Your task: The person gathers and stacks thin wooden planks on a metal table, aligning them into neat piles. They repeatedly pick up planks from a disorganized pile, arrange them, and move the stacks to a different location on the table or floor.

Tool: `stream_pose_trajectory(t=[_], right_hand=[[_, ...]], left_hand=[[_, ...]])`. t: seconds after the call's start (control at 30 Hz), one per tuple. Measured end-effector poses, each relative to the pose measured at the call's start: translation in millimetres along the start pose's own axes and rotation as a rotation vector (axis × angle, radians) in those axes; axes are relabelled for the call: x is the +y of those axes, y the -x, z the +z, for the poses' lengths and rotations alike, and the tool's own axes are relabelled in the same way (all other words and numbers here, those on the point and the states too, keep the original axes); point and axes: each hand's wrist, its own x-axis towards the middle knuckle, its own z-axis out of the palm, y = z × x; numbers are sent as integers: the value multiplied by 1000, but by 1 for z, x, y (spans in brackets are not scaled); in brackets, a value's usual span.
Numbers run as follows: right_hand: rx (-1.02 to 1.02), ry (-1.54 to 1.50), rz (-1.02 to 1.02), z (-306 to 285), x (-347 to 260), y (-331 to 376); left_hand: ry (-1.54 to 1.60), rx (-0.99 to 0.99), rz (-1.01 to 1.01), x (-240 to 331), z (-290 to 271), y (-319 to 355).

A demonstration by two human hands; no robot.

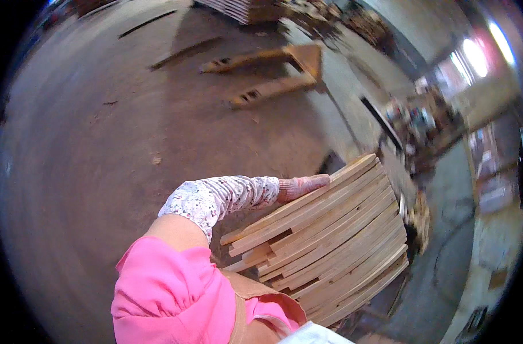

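Left hand [303, 186] in its pink knit glove presses flat on the top edge of the armful of pale curved wooden slats [324, 241], steadying them against the body, right hand unseen.

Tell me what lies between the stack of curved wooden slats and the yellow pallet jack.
Head view: only bare, dusty concrete floor separates the stack of curved wooden slats from the yellow pallet jack.
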Motion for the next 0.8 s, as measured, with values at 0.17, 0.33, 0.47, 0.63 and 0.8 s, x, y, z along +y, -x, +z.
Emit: stream_pose_trajectory(t=[0.17,0.33,0.47,0.63,0.8], right_hand=[[-230,-68,-49,26,-11,-51],[-473,-97,-13,70,-13,-91],[-677,-99,65,112,-8,-111],[-986,-155,196,186,11,-132],[-1277,-197,381,248,20,-127]], left_hand=[[-176,206,234,31,-4,45],[-50,408,388,23,16,120],[184,645,479,-7,71,196],[113,1012,566,-41,140,276],[158,1391,652,-97,227,317]])
